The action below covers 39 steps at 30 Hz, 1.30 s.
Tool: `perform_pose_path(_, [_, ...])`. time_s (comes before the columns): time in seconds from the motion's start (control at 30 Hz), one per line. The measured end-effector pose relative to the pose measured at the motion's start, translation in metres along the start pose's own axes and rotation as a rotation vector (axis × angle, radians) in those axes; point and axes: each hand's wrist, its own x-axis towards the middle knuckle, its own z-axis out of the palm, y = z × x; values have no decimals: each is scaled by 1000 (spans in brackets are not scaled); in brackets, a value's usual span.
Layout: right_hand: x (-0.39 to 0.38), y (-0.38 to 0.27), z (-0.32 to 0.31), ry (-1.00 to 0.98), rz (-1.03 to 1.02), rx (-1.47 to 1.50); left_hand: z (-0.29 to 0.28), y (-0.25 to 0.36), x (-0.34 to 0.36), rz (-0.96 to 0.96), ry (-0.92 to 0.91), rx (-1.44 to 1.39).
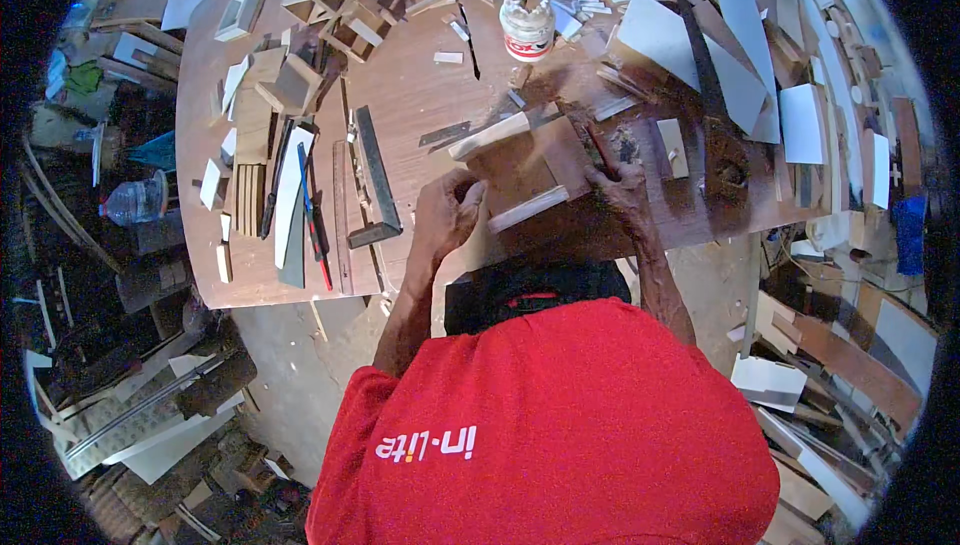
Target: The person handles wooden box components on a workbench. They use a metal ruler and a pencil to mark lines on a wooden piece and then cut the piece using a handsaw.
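Note:
A small wooden assembly (512,170) lies on the table in front of me: a thin brown panel with pale wood strips along its far and near edges, and a wider brown piece across its right side. My left hand (447,210) is at its left end, with fingers curled in and thumb against them; what they hold, if anything, is hidden. At the right end, my right hand (618,185) is closed around the lower end of a thin reddish-brown stick (601,148). Beside that hand is a dark, messy patch (628,142) that I cannot make out.
A white glue tub (527,27) stands beyond the assembly. To the left lie a metal square (372,180), a ruler (343,215), a red-and-blue pencil (314,220) and stacked wood strips (248,200). White-faced offcuts (660,40) and a long dark bar (700,55) fill the right.

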Motion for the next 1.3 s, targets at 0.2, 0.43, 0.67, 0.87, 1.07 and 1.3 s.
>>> perform_pose_path(0.2, [3, -7, 2, 18, -42, -126, 8, -35, 3, -137, -57, -33])
perform_pose_path(0.43, [1, -15, -2, 16, -87, -46, 5, -15, 2, -20, -113, -170])
perform_pose_path(0.67, [4, -7, 0, -16, -76, 43, 5, -12, 18, 240, -260, 90])
perform_pose_path(0.87, [9, 0, -2, 7, -136, -60, 13, -5, 33, 192, -394, 129])
perform_pose_path(1.07, [13, 12, -1, -28, -75, -30, 19, 8, 45, 132, -501, 303])
perform_pose_path(1.3, [13, 13, -3, -12, -156, -60, 34, -14, 53, 164, -538, 139])
